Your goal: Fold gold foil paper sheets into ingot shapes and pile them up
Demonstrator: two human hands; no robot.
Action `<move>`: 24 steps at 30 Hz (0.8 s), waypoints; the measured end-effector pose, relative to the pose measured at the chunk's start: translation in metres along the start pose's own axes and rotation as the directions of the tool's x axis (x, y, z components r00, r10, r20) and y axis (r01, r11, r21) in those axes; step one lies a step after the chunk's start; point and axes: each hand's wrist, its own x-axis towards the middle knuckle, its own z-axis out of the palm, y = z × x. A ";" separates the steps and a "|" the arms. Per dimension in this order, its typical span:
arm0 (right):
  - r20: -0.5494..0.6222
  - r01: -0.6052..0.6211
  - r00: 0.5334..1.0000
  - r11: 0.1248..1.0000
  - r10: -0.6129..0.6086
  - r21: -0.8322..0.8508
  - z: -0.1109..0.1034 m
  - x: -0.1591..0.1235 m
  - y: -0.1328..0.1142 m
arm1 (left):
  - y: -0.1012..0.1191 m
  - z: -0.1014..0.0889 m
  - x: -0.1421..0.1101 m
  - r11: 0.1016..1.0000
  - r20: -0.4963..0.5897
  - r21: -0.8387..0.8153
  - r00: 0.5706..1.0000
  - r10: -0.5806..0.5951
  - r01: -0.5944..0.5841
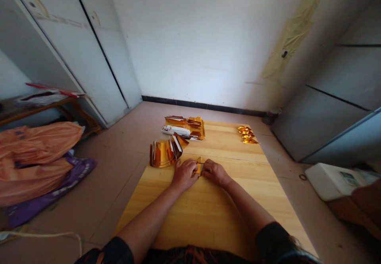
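Between my two hands, on the wooden table, is a small piece of gold foil paper. My left hand is closed on its left side, fingers bent round the edge. From the right, my right hand pinches the same paper; its fingertips are partly hidden. Just beyond my left hand lies a curved stack of gold foil paper with white backs showing. A second stack of gold foil paper lies farther back. Several folded gold foil pieces sit in a row at the far right corner.
A white wall stands beyond the table, with grey cabinets to the left. Orange and purple bags lie on the left. A white box is on the floor at right, near a grey cabinet.
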 end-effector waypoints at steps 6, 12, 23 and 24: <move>0.037 -0.092 0.995 0.991 0.096 -0.095 -0.005 0.004 -0.012 | -0.001 -0.002 -0.001 1.000 0.017 -0.010 1.000 0.012 -0.012; 0.053 -0.136 0.988 0.979 0.145 -0.151 -0.008 0.006 -0.018 | -0.001 -0.003 -0.002 1.000 0.034 -0.019 0.999 0.012 -0.011; -0.014 -0.223 0.975 0.968 0.223 -0.119 0.002 0.005 -0.020 | -0.002 -0.004 -0.005 0.998 0.046 -0.015 0.997 0.060 -0.059; -0.018 -0.226 0.974 0.968 0.225 -0.109 0.002 0.005 -0.019 | -0.002 -0.004 -0.005 0.998 0.054 -0.010 0.996 0.068 -0.067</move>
